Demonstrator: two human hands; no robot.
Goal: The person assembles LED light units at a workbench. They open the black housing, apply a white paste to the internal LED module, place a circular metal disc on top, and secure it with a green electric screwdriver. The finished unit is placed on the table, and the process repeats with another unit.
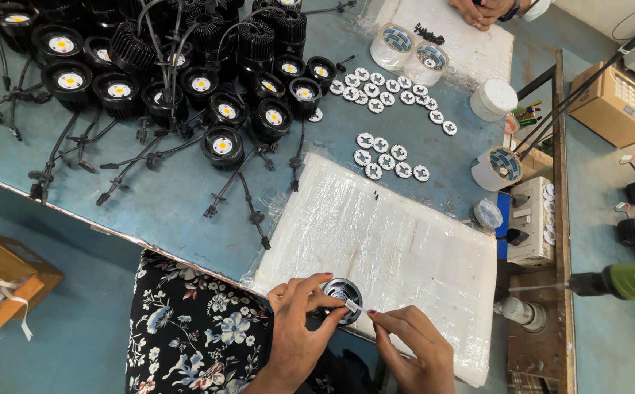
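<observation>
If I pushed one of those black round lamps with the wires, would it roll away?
Probably not. Each black lamp sits flat on its back, so it would likely slide. Its floppy wire might snag the others. The finned body looks heavy for its size.

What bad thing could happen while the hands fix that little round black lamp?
The round black lamp part sits near the white pad's front edge, so it might slip off. The left hand and right hand pinch a tiny white strip, which could drop.

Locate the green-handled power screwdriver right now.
In the head view the green-handled power screwdriver hangs level at the far right edge, bit pointing left, just right of the white foam pad and below the switch box.
</observation>
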